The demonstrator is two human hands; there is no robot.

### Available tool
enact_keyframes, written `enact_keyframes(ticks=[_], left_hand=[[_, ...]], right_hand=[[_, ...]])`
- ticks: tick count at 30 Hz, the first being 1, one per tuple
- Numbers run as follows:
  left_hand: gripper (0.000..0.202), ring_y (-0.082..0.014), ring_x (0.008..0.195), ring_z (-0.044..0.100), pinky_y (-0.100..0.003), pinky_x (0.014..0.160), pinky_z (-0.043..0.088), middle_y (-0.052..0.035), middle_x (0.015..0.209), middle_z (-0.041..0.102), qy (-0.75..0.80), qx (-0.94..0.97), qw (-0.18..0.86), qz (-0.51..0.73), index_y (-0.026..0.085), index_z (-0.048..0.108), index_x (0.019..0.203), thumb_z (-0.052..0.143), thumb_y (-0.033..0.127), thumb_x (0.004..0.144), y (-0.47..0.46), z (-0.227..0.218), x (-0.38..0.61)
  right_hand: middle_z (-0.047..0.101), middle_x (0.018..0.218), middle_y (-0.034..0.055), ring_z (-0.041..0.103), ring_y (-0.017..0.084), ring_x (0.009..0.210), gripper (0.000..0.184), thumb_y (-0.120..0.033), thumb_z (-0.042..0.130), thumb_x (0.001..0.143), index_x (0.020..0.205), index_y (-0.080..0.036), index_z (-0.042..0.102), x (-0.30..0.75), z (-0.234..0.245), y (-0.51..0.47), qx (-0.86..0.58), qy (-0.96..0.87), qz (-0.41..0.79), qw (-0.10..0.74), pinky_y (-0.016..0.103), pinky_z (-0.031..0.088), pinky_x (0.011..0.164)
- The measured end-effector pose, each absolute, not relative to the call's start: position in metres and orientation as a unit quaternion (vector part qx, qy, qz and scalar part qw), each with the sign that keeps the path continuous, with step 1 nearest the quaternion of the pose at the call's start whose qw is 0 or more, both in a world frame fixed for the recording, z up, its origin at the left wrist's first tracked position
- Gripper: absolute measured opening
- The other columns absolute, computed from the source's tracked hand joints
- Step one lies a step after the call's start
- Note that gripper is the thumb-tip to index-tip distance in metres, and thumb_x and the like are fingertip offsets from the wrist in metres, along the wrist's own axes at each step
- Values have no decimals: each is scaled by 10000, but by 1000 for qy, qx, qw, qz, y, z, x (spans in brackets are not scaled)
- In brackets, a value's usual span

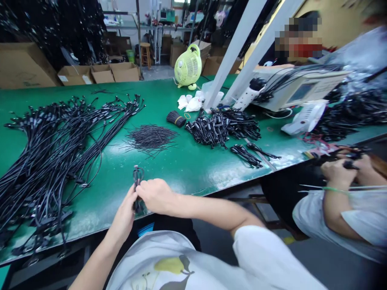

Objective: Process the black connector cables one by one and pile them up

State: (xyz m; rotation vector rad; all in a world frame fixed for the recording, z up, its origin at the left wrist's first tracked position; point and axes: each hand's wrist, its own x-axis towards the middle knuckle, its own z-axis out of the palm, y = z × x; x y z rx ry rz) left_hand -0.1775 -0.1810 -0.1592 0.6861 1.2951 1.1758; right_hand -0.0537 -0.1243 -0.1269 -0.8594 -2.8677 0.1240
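Two bare hands close on a little black cable bundle [138, 174] at the edge of the green table [181, 177].
The left hand [123, 215] curls around the bundle from below and the right hand [155, 196] presses on it from above, so both grips are shut on it, and the fingers hide most of it. Just left of the hands lies a big heap of long black cables [54, 157], smooth and bendy, cut off by the edge of the view. Farther up sit a spiky pile of thin short wires [151, 139] and a tangled heap of black plug cables [222, 127]. On the right, the hands of another person [341, 169] hold something dark that is too hidden to make out.
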Motion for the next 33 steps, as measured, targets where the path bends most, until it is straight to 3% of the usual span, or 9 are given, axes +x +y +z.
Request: enact_keyframes(ticks=[3,6,8,12,16,22,28,31,33], left_hand=[[605,-274,1176,573,-442,1060,400,-124,1210,656,557,252,571,548,162,627,1217,429,621,877,-176,-154,-180],[580,-246,1023,598,-397,987,434,-88,1027,663,580,410,449,542,205,730,1011,418,672,864,-184,-152,-190],[546,-237,927,577,-371,927,443,-76,913,630,561,558,382,476,229,767,845,457,680,839,-192,-153,-195],[552,-238,800,553,-352,792,464,-68,798,609,558,578,452,388,229,757,763,475,701,812,-193,-160,-191],[731,-237,770,572,-335,699,479,-83,808,646,582,411,553,432,182,755,841,356,793,799,-179,-159,-193],[601,-160,631,477,-289,598,434,-51,772,563,567,472,469,486,189,706,562,479,680,824,-195,-133,-209],[327,-186,773,575,-281,704,467,-46,838,615,581,551,416,430,209,712,910,609,508,827,-208,-145,-187],[468,-209,1008,599,-310,892,481,-69,1100,634,611,449,423,497,213,607,1154,643,520,802,-204,-159,-178],[539,-239,1197,546,-367,1060,402,-94,1288,588,590,410,485,499,203,581,1230,605,552,820,-202,-163,-174]], right_hand=[[635,839,44,575,148,772,260,-255,381,974,831,-166,579,-59,-145,-139,-366,-898,171,175,258,409,678],[595,729,-17,551,95,702,312,-273,409,974,718,-164,551,-51,-157,-137,-375,-792,417,241,192,387,649],[539,646,-41,509,82,637,332,-270,429,958,663,-158,532,-38,-155,-126,-381,-743,491,247,181,365,616],[569,675,-27,497,98,649,277,-200,458,922,673,-161,573,-23,-142,-120,-410,-795,356,272,212,353,627],[672,863,-11,576,123,810,199,-228,489,925,805,-193,643,-37,-145,-149,-245,-923,233,185,229,362,632],[669,819,-39,587,92,750,247,-318,476,974,826,-199,635,-31,-156,-147,-303,-908,263,119,210,340,597],[639,789,27,567,153,707,224,-277,446,961,839,-176,605,-17,-159,-135,-333,-934,56,120,285,316,602],[597,755,34,533,157,690,282,-260,348,993,841,-174,571,-13,-159,-136,-320,-938,-12,128,297,297,595],[577,750,36,509,158,690,274,-228,330,988,844,-175,557,-11,-156,-132,-306,-941,-40,139,302,284,597]])
